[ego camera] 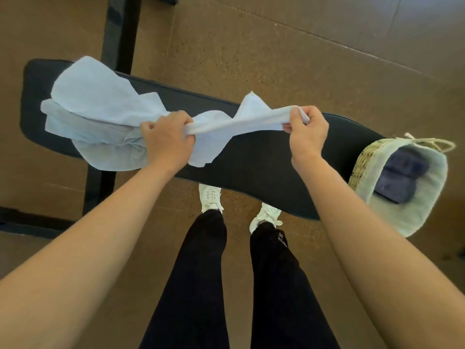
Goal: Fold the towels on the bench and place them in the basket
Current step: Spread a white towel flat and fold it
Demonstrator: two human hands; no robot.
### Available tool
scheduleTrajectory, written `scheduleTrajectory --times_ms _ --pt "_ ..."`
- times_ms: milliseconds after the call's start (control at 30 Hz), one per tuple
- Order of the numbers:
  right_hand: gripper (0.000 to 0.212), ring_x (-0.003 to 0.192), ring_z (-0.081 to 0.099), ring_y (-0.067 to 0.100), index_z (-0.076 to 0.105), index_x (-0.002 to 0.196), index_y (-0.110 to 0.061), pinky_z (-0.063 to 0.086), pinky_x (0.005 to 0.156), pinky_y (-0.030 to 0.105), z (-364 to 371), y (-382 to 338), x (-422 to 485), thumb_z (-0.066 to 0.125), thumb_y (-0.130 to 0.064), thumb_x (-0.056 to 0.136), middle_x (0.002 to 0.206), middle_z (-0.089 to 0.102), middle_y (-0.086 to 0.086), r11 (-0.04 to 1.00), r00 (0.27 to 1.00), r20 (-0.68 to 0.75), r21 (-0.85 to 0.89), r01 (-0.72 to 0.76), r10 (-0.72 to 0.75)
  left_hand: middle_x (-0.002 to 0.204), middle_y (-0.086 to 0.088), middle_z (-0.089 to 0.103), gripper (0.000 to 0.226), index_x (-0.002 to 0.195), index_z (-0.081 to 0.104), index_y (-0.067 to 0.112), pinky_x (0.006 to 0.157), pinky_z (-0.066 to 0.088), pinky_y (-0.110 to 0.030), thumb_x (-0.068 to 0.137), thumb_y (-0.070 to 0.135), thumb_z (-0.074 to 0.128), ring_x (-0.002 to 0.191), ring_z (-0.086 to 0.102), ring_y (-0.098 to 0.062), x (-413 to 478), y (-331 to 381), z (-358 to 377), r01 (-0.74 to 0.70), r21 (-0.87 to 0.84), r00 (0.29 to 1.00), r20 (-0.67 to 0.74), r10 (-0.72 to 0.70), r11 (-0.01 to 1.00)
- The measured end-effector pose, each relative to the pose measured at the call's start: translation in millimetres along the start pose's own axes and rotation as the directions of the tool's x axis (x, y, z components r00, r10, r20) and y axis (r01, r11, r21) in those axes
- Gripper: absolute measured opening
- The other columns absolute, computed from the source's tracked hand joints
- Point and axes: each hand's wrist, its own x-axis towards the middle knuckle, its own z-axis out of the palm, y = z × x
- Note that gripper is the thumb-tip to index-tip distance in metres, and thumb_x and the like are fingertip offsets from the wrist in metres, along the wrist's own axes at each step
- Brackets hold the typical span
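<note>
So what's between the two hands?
In the head view, a stretched edge of the light blue towel runs from the left hand to the right hand, above the black bench.

Legible markings: one only. Black trousers (276, 273), right leg, carry small pale lettering at the shin, toward 5 o'clock of the frame centre. The letters are too small to read reliably.

Looks like a gym: black padded bench (251, 157) running nine to three o'clock on speckled rubber-style flooring (251, 59), black metal frame (120, 34) at eleven o'clock.
</note>
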Motion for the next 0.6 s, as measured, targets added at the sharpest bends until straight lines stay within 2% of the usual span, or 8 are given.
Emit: scheduleTrajectory --times_ms 100,167,267,367,467,533,600 --pt "0.011 0.098 0.068 0.017 0.064 0.098 -0.018 0.062 0.079 0.025 -16 1 5 0.056 -0.022 0.104 0.101 0.066 0.001 0.997 0.999 -0.034 0.075 0.017 -0.014 0.095 -0.003 0.064 0.014 0.099 0.060 0.019 0.081 0.031 -0.039 0.094 0.018 0.047 0.089 0.056 -0.030 7 22 -10 -0.020 0.011 0.987 -0.159 0.022 1.000" --pt "0.011 0.097 0.068 0.017 0.063 0.098 -0.018 0.062 0.080 0.024 -26 -5 9 0.055 -0.022 0.105 0.099 0.065 -0.001 0.993 0.997 -0.074 0.117 0.034 -0.025 0.095 -0.007 0.064 0.017 0.100 0.061 0.016 0.074 0.034 -0.039 0.095 0.014 0.045 0.088 0.056 -0.033 10 36 -17 -0.039 0.012 0.981 -0.189 0.040 0.999" --pt "0.011 0.096 0.067 0.016 0.062 0.098 -0.019 0.060 0.082 0.021 -47 -19 16 0.054 -0.023 0.105 0.096 0.064 -0.004 0.982 0.990 -0.139 0.190 0.020 0.007 0.099 -0.007 0.066 0.023 0.103 0.067 0.018 0.063 0.030 -0.037 0.098 0.012 0.045 0.089 0.057 -0.031 13 58 -32 -0.035 0.017 0.981 -0.188 0.037 0.999" --pt "0.010 0.096 0.066 0.016 0.060 0.098 -0.023 0.059 0.082 0.018 -73 -34 25 0.053 -0.023 0.106 0.096 0.062 -0.007 0.954 0.977 -0.192 0.299 -0.032 0.093 0.101 -0.006 0.068 0.027 0.103 0.068 0.020 0.063 0.027 -0.035 0.099 0.010 0.044 0.084 0.050 -0.024 14 83 -55 -0.002 0.038 0.989 -0.144 0.008 0.999" --pt "0.014 0.094 0.065 0.014 0.060 0.095 -0.024 0.059 0.085 0.020 -103 -48 33 0.053 -0.019 0.106 0.095 0.062 -0.006 0.912 0.969 -0.207 0.409 -0.039 0.135 0.103 -0.008 0.071 0.022 0.107 0.070 0.017 0.066 0.031 -0.034 0.102 0.014 0.048 0.085 0.050 -0.020 17 105 -79 -0.034 0.066 0.986 -0.163 0.044 0.997" --pt "0.016 0.094 0.064 0.014 0.061 0.093 -0.023 0.060 0.086 0.022 -123 -56 39 0.052 -0.017 0.106 0.094 0.062 -0.004 0.888 0.966 -0.210 0.459 -0.036 0.148 0.103 -0.008 0.071 0.021 0.107 0.070 0.017 0.066 0.034 -0.035 0.101 0.015 0.049 0.087 0.054 -0.023 22 116 -94 -0.056 0.077 0.974 -0.216 0.072 0.995" --pt "0.017 0.095 0.066 0.015 0.062 0.092 -0.023 0.060 0.086 0.023 -144 -60 44 0.053 -0.015 0.105 0.095 0.064 -0.002 0.867 0.963 -0.213 0.497 -0.039 0.165 0.106 -0.008 0.069 0.018 0.108 0.068 0.016 0.067 0.038 -0.037 0.101 0.017 0.052 0.097 0.059 -0.029 30 126 -107 -0.067 0.097 0.959 -0.267 0.091 0.993"
